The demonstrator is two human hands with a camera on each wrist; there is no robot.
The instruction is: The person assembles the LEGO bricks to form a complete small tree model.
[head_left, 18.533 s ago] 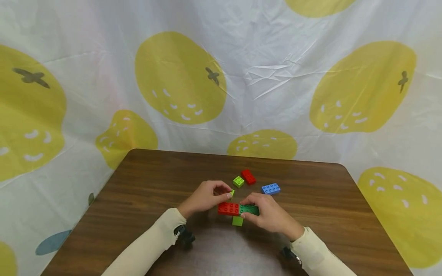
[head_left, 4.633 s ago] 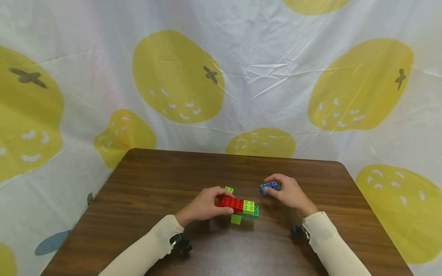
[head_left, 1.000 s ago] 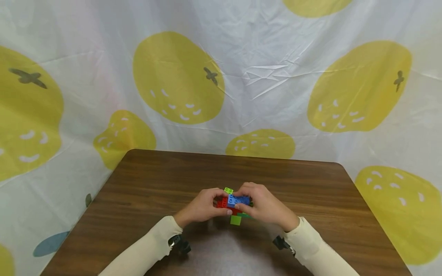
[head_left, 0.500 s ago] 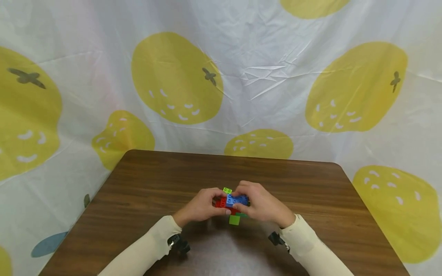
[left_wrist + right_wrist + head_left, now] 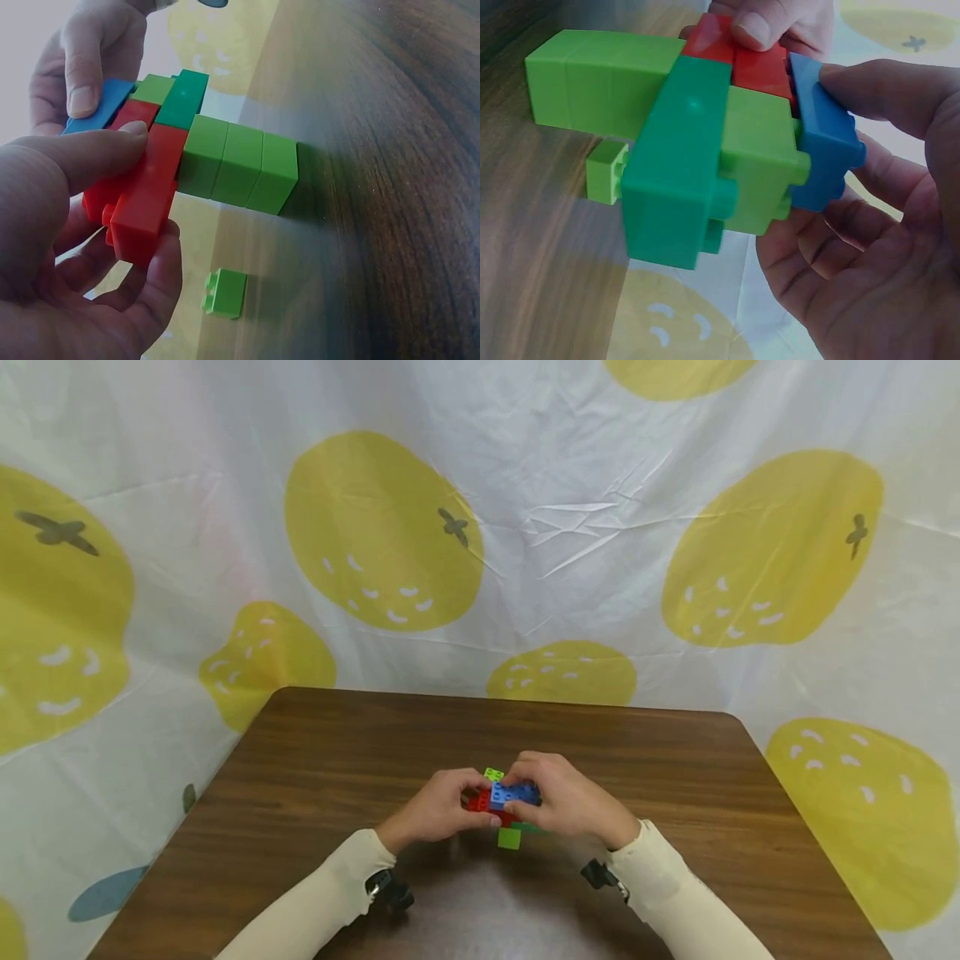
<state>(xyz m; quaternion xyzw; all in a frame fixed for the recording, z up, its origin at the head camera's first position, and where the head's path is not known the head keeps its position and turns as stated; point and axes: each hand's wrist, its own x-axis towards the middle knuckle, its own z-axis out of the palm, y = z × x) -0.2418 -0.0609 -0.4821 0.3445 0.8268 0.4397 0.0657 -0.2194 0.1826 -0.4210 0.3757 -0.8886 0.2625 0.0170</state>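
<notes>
In the head view both hands meet over a stack of chunky toy building bricks. Three lime bricks (image 5: 240, 165) form its upright column. Across the top of that lie a red brick (image 5: 146, 202) and a green brick (image 5: 679, 150), end to end. Another red brick (image 5: 761, 71) and a lime brick (image 5: 757, 157) make the layer above. My left hand (image 5: 435, 806) grips the red bricks between thumb and fingers. My right hand (image 5: 573, 802) pinches a blue brick (image 5: 498, 795) over the top layer. In the right wrist view a narrow gap shows between the blue and lime bricks.
A loose lime brick (image 5: 229, 292) lies on the wooden table (image 5: 360, 727), just behind the stack. A white curtain (image 5: 540, 568) with yellow lemon prints hangs along the table's far side.
Earlier, a red, a lime and the blue brick lay apart; the red and lime joined the stack. My right hand brought the blue brick over from the right; over the last second both hands barely move.
</notes>
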